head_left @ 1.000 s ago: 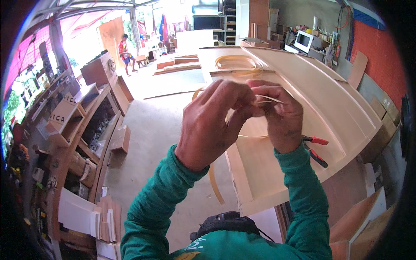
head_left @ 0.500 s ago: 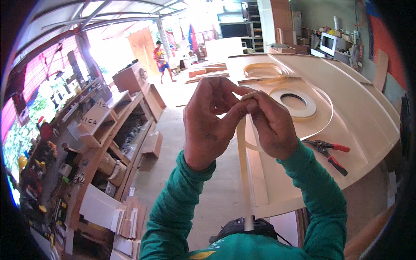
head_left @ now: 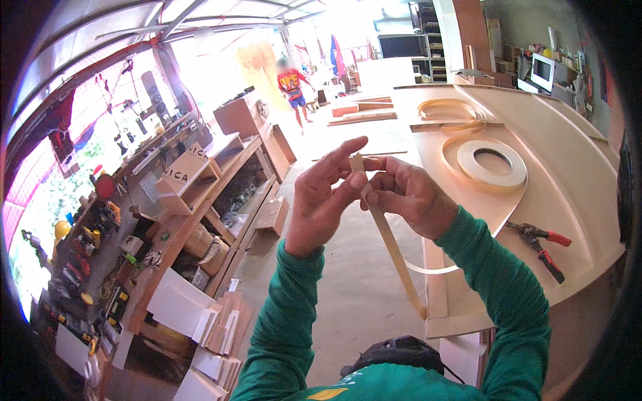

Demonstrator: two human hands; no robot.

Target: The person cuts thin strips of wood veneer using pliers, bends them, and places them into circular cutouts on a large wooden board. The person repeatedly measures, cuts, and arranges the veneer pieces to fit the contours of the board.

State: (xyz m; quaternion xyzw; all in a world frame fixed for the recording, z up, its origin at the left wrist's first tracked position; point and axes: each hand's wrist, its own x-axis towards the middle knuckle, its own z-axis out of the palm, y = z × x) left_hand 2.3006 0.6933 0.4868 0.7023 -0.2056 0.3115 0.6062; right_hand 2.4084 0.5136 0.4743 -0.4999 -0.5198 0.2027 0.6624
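A narrow pale strip (head_left: 394,257) is held up just off the left edge of the large pale panel (head_left: 552,190), its long axis steeply tilted; its short upper end is pointed upward and slightly left, away from the panel, while its long lower part is run down and rightward to the panel's near left corner (whether the two touch cannot be told); the strip is pinched between thumb and bent index finger by the right hand (head_left: 411,199); the left thumb is laid against the strip, the index finger of the left hand (head_left: 322,204) being stretched out above it, though whether it is gripped there cannot be told; on the panel are laid a flat roll (head_left: 511,172) and red-handled pliers (head_left: 550,238); left of the panel, across the floor, a workbench (head_left: 155,281) is seen, topped by an open-fronted wooden box (head_left: 175,202) whose contents cannot be made out; in the workbench's lower compartments, crumpled greyish material (head_left: 244,198) and rounded tan bundles (head_left: 206,250) are kept.
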